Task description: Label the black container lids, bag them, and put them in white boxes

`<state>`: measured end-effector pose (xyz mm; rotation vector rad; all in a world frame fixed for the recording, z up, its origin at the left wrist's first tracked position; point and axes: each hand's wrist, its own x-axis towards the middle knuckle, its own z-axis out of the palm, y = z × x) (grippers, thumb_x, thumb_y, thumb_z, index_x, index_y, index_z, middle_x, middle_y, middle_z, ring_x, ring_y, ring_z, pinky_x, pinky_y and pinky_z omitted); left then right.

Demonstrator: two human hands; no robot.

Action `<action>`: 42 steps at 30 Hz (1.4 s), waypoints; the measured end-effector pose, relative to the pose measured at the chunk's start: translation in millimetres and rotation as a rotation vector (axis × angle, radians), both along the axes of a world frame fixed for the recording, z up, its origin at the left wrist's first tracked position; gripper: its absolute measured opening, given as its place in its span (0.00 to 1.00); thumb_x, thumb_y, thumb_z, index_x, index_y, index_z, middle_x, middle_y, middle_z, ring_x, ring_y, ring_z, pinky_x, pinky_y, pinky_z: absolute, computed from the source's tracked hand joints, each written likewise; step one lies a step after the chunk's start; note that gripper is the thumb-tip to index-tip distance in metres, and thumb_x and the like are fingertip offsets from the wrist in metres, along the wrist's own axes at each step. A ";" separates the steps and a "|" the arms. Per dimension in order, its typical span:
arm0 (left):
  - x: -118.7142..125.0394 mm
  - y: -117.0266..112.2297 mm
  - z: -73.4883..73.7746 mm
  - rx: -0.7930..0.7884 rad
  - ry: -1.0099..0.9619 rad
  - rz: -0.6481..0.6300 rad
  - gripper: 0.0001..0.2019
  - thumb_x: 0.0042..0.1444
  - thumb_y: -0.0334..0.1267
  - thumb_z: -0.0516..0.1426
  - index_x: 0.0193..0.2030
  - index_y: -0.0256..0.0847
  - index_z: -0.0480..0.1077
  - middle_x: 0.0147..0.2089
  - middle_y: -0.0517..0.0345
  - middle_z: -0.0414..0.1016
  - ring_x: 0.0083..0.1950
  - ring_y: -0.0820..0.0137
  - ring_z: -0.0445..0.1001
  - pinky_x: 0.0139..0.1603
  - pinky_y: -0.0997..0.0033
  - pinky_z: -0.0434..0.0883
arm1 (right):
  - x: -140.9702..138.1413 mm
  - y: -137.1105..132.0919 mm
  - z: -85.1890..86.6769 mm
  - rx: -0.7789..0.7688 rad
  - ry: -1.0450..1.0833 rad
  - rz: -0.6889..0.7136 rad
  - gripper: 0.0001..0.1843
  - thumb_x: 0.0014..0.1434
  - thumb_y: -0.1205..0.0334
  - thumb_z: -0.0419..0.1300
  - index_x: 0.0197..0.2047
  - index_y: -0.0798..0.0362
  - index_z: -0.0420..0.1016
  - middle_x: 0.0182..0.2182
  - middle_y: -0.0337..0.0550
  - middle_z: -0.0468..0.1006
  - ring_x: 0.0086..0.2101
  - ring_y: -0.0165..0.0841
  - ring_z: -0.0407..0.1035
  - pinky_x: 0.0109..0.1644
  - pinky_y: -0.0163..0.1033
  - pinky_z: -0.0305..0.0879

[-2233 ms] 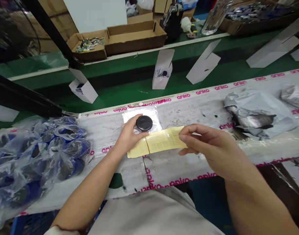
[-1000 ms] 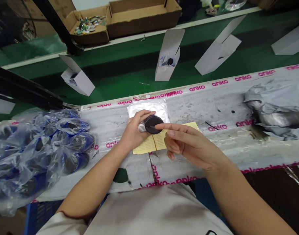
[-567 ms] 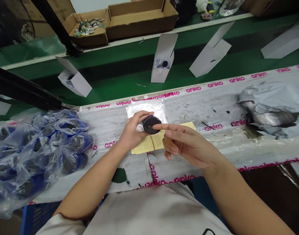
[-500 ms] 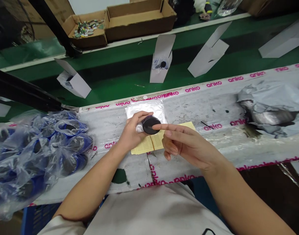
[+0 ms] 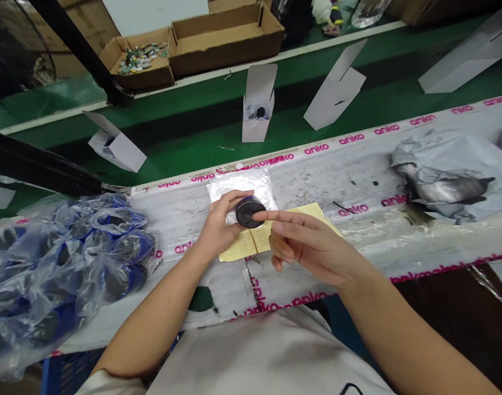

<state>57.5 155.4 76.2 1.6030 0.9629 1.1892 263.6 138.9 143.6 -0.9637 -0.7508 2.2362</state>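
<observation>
My left hand is wrapped round a short dark blue cylinder, whose round black end faces up toward me. The index finger of my right hand is stretched out and its tip lies against that black end; the thumb is beside it and the other fingers are loosely curled, with nothing held in them. Beneath the hands lie yellow sheets of small printed labels. Just behind the cylinder is a pile of clear plastic bags. What the left fingers cover on the cylinder's far side is hidden.
Bagged blue cylinders crowd the table's left. An open white box with a bagged item stands on the green belt, among other white boxes. A torn grey plastic bag lies right. Cardboard trays sit behind.
The whole view has shifted slightly. My left hand still grips the cylinder, and my right index fingertip stays on its black end, which now appears tilted a little more toward me.
</observation>
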 end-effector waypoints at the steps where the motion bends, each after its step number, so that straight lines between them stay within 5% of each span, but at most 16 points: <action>1: 0.1 0.2 0.4 0.003 -0.007 -0.001 0.28 0.54 0.25 0.66 0.60 0.49 0.66 0.62 0.52 0.72 0.63 0.58 0.72 0.67 0.51 0.68 | -0.1 -0.3 0.1 0.001 0.003 -0.008 0.22 0.60 0.55 0.69 0.55 0.52 0.79 0.18 0.32 0.67 0.21 0.27 0.59 0.28 0.37 0.71; 42: 2.0 -0.1 0.0 -0.030 -0.023 0.020 0.28 0.53 0.28 0.67 0.59 0.48 0.66 0.62 0.50 0.72 0.62 0.58 0.73 0.67 0.50 0.68 | -6.7 -8.6 8.9 0.015 0.016 -0.072 0.20 0.58 0.52 0.70 0.51 0.50 0.81 0.18 0.32 0.67 0.22 0.27 0.60 0.32 0.39 0.73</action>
